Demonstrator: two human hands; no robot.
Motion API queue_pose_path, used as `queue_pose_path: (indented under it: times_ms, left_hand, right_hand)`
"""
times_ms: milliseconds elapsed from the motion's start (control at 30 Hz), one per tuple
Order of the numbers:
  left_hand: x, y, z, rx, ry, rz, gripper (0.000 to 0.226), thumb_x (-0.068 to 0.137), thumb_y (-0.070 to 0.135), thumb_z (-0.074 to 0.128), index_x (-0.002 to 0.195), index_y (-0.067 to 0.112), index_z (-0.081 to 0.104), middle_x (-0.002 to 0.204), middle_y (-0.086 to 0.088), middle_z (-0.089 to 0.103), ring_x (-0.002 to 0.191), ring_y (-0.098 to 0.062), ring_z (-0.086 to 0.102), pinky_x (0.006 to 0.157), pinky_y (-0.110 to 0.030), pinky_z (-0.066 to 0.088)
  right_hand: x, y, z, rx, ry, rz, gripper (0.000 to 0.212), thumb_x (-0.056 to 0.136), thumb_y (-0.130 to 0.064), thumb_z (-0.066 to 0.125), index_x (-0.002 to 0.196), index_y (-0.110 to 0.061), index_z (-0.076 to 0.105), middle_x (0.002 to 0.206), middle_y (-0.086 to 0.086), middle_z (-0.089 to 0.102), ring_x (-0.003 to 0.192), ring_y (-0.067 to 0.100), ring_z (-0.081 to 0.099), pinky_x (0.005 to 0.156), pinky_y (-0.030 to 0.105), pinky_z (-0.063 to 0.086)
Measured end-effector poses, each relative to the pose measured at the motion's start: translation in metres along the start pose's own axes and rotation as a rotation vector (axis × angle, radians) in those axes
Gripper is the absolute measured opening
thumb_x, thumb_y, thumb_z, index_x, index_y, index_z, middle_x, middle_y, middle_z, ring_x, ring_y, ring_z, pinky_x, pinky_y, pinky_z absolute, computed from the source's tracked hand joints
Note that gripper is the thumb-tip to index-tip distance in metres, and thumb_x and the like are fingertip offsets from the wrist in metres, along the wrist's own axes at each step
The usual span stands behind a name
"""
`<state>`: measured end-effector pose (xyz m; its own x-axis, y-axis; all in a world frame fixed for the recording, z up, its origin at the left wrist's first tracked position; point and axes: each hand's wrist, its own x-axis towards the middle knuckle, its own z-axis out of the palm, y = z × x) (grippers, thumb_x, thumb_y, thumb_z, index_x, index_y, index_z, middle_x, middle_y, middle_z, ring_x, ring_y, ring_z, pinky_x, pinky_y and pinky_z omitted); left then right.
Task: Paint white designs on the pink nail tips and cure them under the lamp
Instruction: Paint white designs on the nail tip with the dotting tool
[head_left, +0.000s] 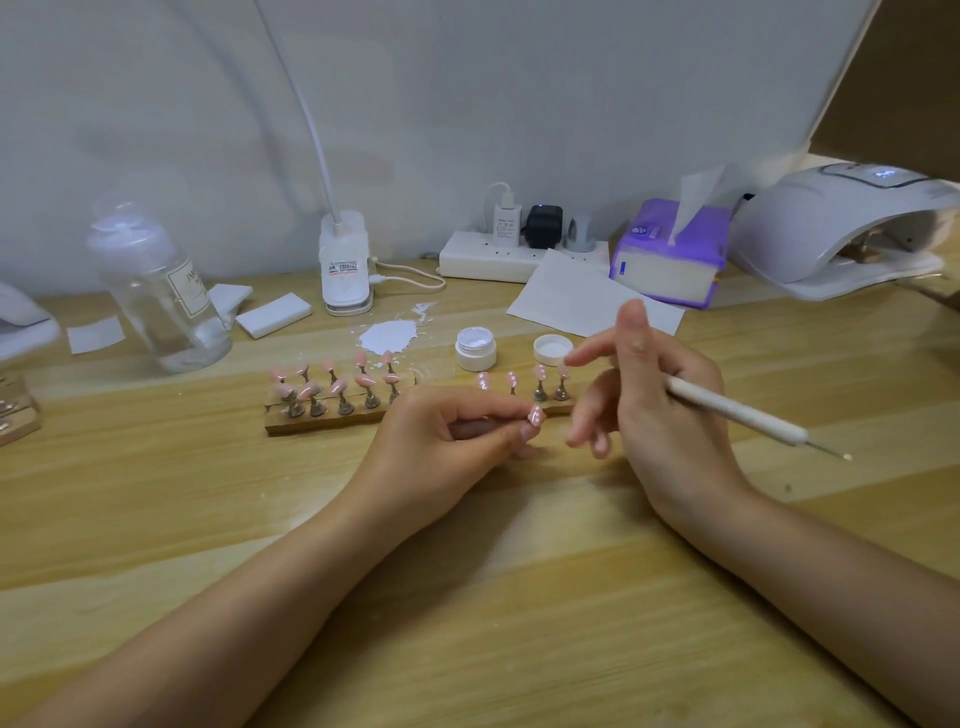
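Left hand (457, 431), frame centre, pinches one glossy pink nail tip with white dot marks (536, 414) between thumb and curled fingers, just in front of the wooden holder strip of pink tips on metal stands (332, 415). Right hand (660, 395) grips a thin white dotting pen (748, 413), index finger extended toward the open white paint jar (476, 347). White dome curing lamp (841, 228) sits upper right, well apart.

Soft even overhead light, faint shadows under the forearms, slight motion blur, wide-angle bending toward the edges.
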<state>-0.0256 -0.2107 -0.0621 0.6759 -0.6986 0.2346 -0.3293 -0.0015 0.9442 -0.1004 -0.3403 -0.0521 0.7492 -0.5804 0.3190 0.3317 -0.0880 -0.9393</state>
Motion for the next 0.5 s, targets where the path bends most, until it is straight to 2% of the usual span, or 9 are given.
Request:
queue_pose_path:
  times_ms: [67, 133, 167, 233, 333, 400, 500]
  left_hand:
    - [-0.001, 0.002, 0.000, -0.034, 0.019, -0.010, 0.019, 0.076, 0.001, 0.068, 0.076, 0.019, 0.072, 0.068, 0.004, 0.072, 0.067, -0.008, 0.070, 0.057, -0.015, 0.052]
    - [0.000, 0.003, 0.000, -0.047, 0.029, 0.022, 0.015, 0.075, 0.003, 0.068, 0.079, 0.016, 0.073, 0.075, -0.001, 0.071, 0.067, -0.010, 0.069, 0.058, -0.017, 0.054]
    - [0.000, 0.004, -0.001, -0.052, 0.031, 0.046, 0.016, 0.075, 0.003, 0.067, 0.085, 0.014, 0.073, 0.078, -0.003, 0.069, 0.066, -0.009, 0.069, 0.058, -0.016, 0.053]
    - [-0.001, 0.005, -0.002, -0.062, 0.048, 0.076, 0.020, 0.074, 0.004, 0.067, 0.091, 0.014, 0.071, 0.076, 0.002, 0.070, 0.064, -0.003, 0.067, 0.057, -0.012, 0.050]
    - [-0.001, 0.004, -0.003, -0.009, 0.093, 0.106, 0.023, 0.074, 0.002, 0.069, 0.082, 0.023, 0.072, 0.070, 0.010, 0.070, 0.065, 0.006, 0.062, 0.058, -0.010, 0.049]
    - [-0.001, 0.004, -0.003, 0.010, 0.104, 0.118, 0.023, 0.072, 0.004, 0.070, 0.076, 0.027, 0.072, 0.069, 0.010, 0.070, 0.065, 0.006, 0.060, 0.059, -0.011, 0.049]
    - [-0.002, 0.004, -0.002, -0.012, 0.091, 0.114, 0.013, 0.066, 0.019, 0.070, 0.075, 0.027, 0.072, 0.067, 0.012, 0.071, 0.064, 0.005, 0.062, 0.059, -0.011, 0.049]
  right_hand:
    - [0.001, -0.001, -0.004, -0.072, -0.004, -0.042, 0.043, 0.083, -0.050, 0.041, 0.067, -0.016, 0.061, 0.036, 0.002, 0.053, 0.029, 0.005, 0.039, 0.036, 0.013, 0.034]
    - [0.002, -0.001, -0.009, -0.166, -0.063, -0.157, 0.028, 0.084, -0.041, 0.057, 0.066, -0.019, 0.059, 0.045, -0.002, 0.058, 0.037, 0.003, 0.045, 0.043, 0.012, 0.038]
    - [0.002, -0.001, -0.011, -0.236, -0.110, -0.221, 0.021, 0.079, -0.034, 0.067, 0.067, -0.021, 0.056, 0.053, -0.001, 0.061, 0.045, 0.004, 0.050, 0.049, 0.013, 0.041]
    - [0.002, 0.002, -0.014, -0.342, -0.206, -0.292, 0.024, 0.067, -0.025, 0.076, 0.073, -0.024, 0.052, 0.071, 0.000, 0.066, 0.063, 0.010, 0.058, 0.057, 0.016, 0.046]
    - [0.000, 0.005, -0.014, -0.426, -0.317, -0.328, 0.033, 0.064, -0.023, 0.078, 0.079, -0.019, 0.048, 0.087, -0.004, 0.068, 0.083, 0.009, 0.062, 0.069, 0.023, 0.051]
    - [-0.001, 0.007, -0.013, -0.443, -0.318, -0.332, 0.032, 0.066, -0.021, 0.076, 0.079, -0.017, 0.047, 0.088, -0.009, 0.068, 0.083, 0.008, 0.062, 0.072, 0.025, 0.050]
    - [0.000, 0.008, -0.011, -0.421, -0.305, -0.321, 0.028, 0.070, -0.019, 0.073, 0.078, -0.022, 0.046, 0.085, -0.008, 0.068, 0.083, 0.015, 0.064, 0.073, 0.033, 0.051]
